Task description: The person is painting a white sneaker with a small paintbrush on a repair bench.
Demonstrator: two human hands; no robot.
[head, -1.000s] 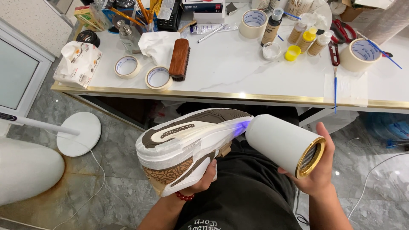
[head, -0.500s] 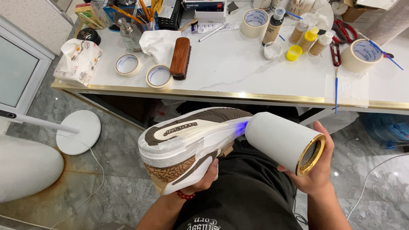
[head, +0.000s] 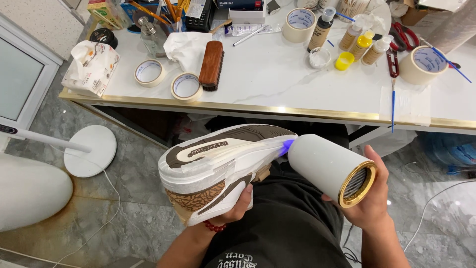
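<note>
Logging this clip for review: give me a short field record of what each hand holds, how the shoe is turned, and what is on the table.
left hand: grips the sneaker from below, at its side
sneaker: sole turned up, edges masked with tape, brown patterned heel panel
right hand: holds the white cylindrical dryer
dryer: gold-rimmed mesh end toward the camera, nozzle at the sole, blue glow there
table: white marble top, gold edge
on table: tape rolls, wooden brush, small bottles, tissue pack
</note>
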